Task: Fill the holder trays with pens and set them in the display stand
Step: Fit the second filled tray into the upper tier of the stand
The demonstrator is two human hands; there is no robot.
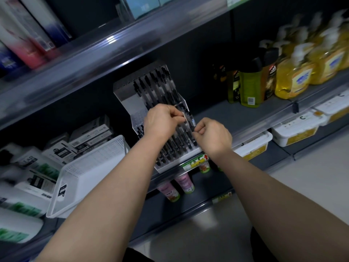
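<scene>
Our left hand (160,121) and right hand (213,137) meet over the clear display stand (122,89) on the shelf (245,114). Both pinch one black pen (192,122), the left with thumb and fingertips near its upper end, the right with curled fingers lower down. The pen stands tilted at the right end of the front holder tray (188,151), beside a row of pens (175,142) already seated there. A second row (156,87) fills the stand's upper tier. A white perforated basket (90,176) sits just left of the stand, and yellow pump bottles (300,76) stand well to the right.
</scene>
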